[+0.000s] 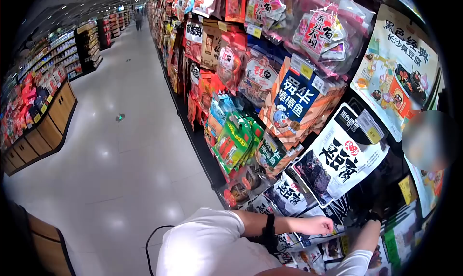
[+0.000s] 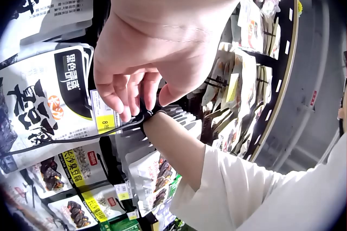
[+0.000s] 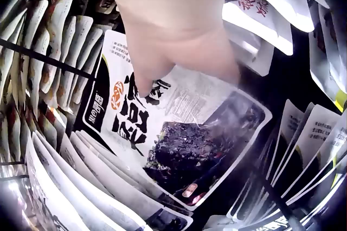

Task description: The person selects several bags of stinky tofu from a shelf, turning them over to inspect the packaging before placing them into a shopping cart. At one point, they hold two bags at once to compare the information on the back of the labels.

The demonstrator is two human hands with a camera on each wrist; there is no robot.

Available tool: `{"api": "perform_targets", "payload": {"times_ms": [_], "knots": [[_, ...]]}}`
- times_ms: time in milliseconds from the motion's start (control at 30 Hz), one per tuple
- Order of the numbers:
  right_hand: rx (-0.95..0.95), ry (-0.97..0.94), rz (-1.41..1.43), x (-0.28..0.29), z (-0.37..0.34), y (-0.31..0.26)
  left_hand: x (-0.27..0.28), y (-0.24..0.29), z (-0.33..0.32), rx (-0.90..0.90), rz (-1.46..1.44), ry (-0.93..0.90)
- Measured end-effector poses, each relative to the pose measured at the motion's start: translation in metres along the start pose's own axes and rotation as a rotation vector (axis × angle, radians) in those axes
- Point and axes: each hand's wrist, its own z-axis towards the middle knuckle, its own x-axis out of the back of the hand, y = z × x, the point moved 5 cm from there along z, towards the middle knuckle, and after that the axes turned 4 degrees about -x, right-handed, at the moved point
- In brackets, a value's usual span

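In the right wrist view, my right hand grips a white snack bag with large black characters and a picture of dark tofu. The thumb lies over its front; the other fingers are hidden behind it. In the head view this hand is lost in the dark of the shelf, beyond the forearm. My left hand hangs with loosely bent fingers and holds nothing. Its fingertips are close to my right wrist and a yellow-white price tag. Near it hang similar white tofu bags.
Rows of white bags hang on rods around the right hand. A thin black cable crosses the bags by the left hand. Larger bags hang above both arms. The aisle floor runs along the left, with wooden display cabinets beyond.
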Motion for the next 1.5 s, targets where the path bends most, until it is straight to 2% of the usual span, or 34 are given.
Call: {"api": "perform_targets", "payload": {"times_ms": [100,167,233,333,433,533,600,633,700,767,800,900,967,1133,1233,1300,1367,1433,1500], "knots": [[-0.240,0.027,0.471,-0.005,0.001,0.011,-0.005,0.002,-0.002,0.089,0.028,-0.078],[-0.310,0.051,0.634,-0.003,-0.004,0.010,-0.009,0.004,-0.001,-0.020,0.027,0.003],[-0.346,0.076,0.734,0.002,-0.011,0.011,-0.013,0.007,-0.003,0.006,0.010,-0.004],[-0.359,0.099,0.772,0.008,-0.022,-0.001,-0.021,0.015,-0.010,-0.002,0.020,-0.019],[-0.380,0.116,0.667,0.036,-0.048,-0.029,-0.028,0.009,-0.014,0.085,0.045,-0.085],[-0.405,0.130,0.595,0.060,-0.084,-0.051,-0.041,0.014,-0.021,0.090,0.027,-0.059],[-0.204,0.216,0.621,0.078,-0.103,-0.069,-0.049,0.021,-0.026,0.083,0.017,-0.057],[-0.206,0.221,0.621,0.085,-0.107,-0.065,-0.053,0.025,-0.029,0.084,0.018,-0.062],[-0.239,0.043,0.368,0.098,-0.114,-0.060,-0.060,0.030,-0.034,0.095,0.079,-0.010],[-0.245,0.126,0.558,0.110,-0.159,-0.132,-0.068,0.016,-0.035,0.055,0.070,0.016],[-0.262,0.093,0.598,0.112,-0.171,-0.138,-0.072,0.017,-0.038,0.072,0.131,0.028],[-0.303,0.022,0.802,0.118,-0.197,-0.138,-0.086,0.020,-0.046,0.131,0.196,0.032],[-0.240,0.054,0.892,0.126,-0.215,-0.149,-0.094,0.034,-0.055,0.021,0.312,0.091],[-0.255,-0.008,0.922,0.152,-0.252,-0.169,-0.113,0.048,-0.076,-0.145,0.468,0.111],[-0.266,-0.050,0.889,0.162,-0.267,-0.177,-0.126,0.057,-0.091,-0.184,0.525,0.129],[-0.238,-0.080,1.039,0.164,-0.284,-0.195,-0.132,0.068,-0.102,-0.193,0.549,0.140],[-0.275,-0.126,1.031,0.169,-0.306,-0.208,-0.139,0.083,-0.114,-0.171,0.592,0.165],[-0.262,-0.186,1.031,0.161,-0.316,-0.183,-0.146,0.094,-0.130,-0.103,0.659,0.186],[-0.279,-0.159,1.098,0.162,-0.347,-0.197,-0.149,0.088,-0.147,-0.099,0.705,0.196]]}}
